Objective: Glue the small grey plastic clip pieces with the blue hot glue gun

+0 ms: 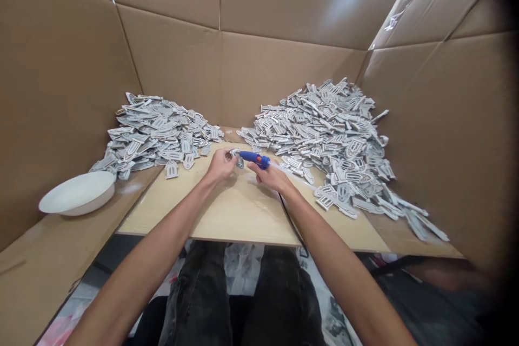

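My left hand [220,164] pinches a small grey-white flat piece [235,153] just above the wooden board [227,211]. My right hand [271,175] grips a blue glue gun [254,159] whose nozzle points left at that piece. A black cord [292,223] runs from the gun down over the board's front edge. Both hands meet at the middle of the board, between two heaps of the same pieces.
A large heap of grey-white pieces [332,135] lies at the right, a smaller heap [156,132] at the left. A white bowl [79,193] sits at the far left. Cardboard walls [279,70] enclose the workspace. My legs are below the board.
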`<action>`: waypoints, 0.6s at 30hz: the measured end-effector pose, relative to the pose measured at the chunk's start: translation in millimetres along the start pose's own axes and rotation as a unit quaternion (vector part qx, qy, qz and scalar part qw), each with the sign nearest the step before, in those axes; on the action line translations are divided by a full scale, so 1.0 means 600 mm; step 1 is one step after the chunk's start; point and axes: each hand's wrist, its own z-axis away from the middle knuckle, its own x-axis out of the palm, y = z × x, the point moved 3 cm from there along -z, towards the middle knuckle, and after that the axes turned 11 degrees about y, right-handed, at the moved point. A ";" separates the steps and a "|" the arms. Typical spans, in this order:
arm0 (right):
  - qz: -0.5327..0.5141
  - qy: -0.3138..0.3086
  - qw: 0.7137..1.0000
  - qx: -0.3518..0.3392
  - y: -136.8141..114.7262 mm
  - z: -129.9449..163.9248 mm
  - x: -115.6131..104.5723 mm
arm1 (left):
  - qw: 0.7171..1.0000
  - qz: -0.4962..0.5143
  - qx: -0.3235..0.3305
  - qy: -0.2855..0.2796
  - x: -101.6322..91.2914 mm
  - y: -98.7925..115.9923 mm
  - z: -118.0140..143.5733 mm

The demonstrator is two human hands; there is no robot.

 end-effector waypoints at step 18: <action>-0.049 0.261 0.963 0.046 0.014 -0.006 -0.042 | 0.970 -0.093 -0.183 0.129 -0.114 -0.019 -0.072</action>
